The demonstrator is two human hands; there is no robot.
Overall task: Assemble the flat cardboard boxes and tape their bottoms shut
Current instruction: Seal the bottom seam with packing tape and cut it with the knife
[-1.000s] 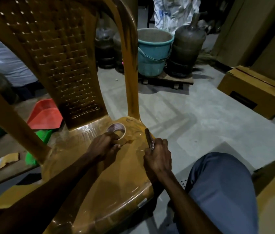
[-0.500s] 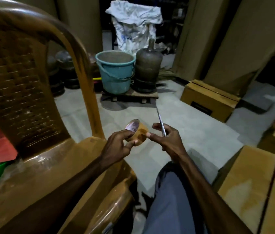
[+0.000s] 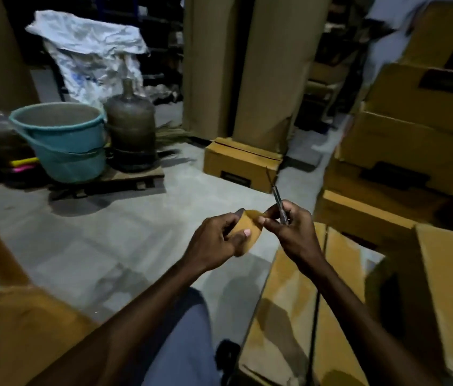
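My left hand point(image 3: 217, 240) grips a brown tape roll point(image 3: 249, 232) in mid-air above the floor. My right hand point(image 3: 289, 229) holds a thin metal blade point(image 3: 276, 196) that points up and away, while its thumb and forefinger pinch at the top edge of the roll. An assembled cardboard box point(image 3: 314, 302) lies just below and to the right of my hands, a dark seam running down its top. Another box point(image 3: 448, 288) stands beside it at the right.
A plastic chair point(image 3: 11, 330) is at the lower left. A teal bucket point(image 3: 61, 140) and a dark water jug point(image 3: 130, 126) stand at the back left. One box point(image 3: 242, 160) sits on the floor ahead, stacked boxes point(image 3: 420, 121) at the right. My knee point(image 3: 186, 344) is below.
I lifted the tape roll and the blade off the chair seat and turned right, toward the boxes. Both hands now meet on the roll in the air.
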